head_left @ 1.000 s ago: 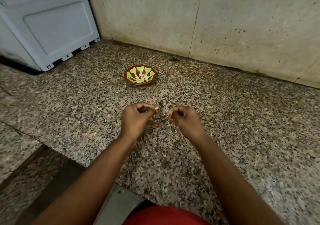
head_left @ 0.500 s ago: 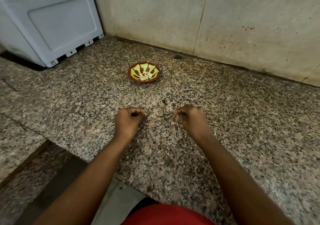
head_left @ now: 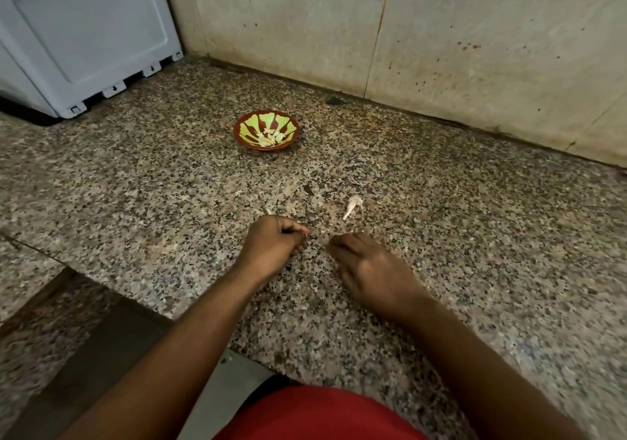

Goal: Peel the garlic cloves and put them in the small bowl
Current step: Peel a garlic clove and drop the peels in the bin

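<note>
A small red bowl (head_left: 243, 124) with a green-yellow pattern stands on the granite counter (head_left: 475, 236), well beyond both hands. Several peeled garlic cloves (head_left: 269, 138) lie in it. My left hand (head_left: 271, 246) rests on the counter with fingers curled tight. Thumb and forefinger pinch a small garlic clove (head_left: 303, 235), which is mostly hidden. My right hand (head_left: 369, 270) lies just right of it, fingers relaxed on the stone and pointing left, holding nothing. A pale strip of garlic skin (head_left: 353, 206) lies just beyond the right hand.
A grey-white appliance (head_left: 78, 32) stands at the back left against the stained tiled wall (head_left: 441, 32). Small skin scraps (head_left: 308, 189) dot the counter between hands and bowl. The counter's front edge (head_left: 112, 290) steps down at the lower left.
Both hands have dropped from mid-air onto the counter and drawn nearer to me. The right hand's fingers have uncurled, and a piece of garlic skin now lies on the stone.
</note>
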